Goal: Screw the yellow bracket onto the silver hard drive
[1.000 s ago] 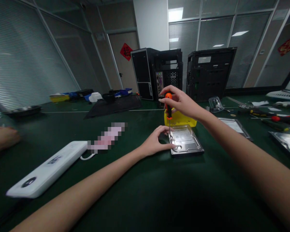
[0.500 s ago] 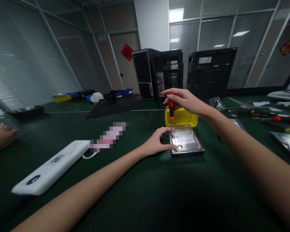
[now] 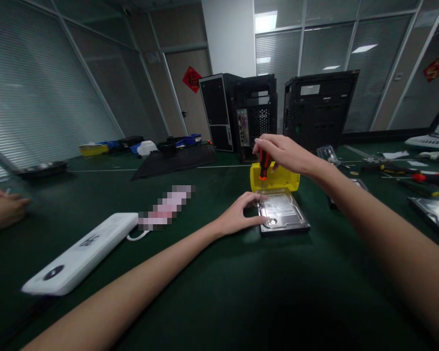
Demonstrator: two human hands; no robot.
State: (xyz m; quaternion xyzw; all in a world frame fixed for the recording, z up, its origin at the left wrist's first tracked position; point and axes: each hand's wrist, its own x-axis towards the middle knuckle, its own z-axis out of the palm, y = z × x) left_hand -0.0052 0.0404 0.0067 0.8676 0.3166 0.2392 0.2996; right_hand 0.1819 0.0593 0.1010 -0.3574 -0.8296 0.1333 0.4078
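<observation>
A silver hard drive [image 3: 286, 212] lies flat on the dark green table, its label side up. My left hand [image 3: 240, 213] grips its left edge, thumb on the near part of the top and fingers near the far left corner. Above it, my right hand [image 3: 280, 152] is wrapped round the handle of a red and black screwdriver [image 3: 264, 165]. The shaft points down at the drive's far left corner, beside my left fingertips; the tip's exact contact is too small to make out. Right behind the drive is a yellow bin [image 3: 256, 181].
Black computer cases [image 3: 320, 112] stand at the back. Pliers and other hand tools [image 3: 429, 178] lie on the right, near another hard drive [image 3: 435, 217]. A white oblong device [image 3: 84, 253] lies at left, and another person's hand [image 3: 7, 208] is at the far left edge.
My right hand has shifted slightly right and its fingers have closed further round the handle. The screwdriver now leans a little to the right. My left hand stays on the drive.
</observation>
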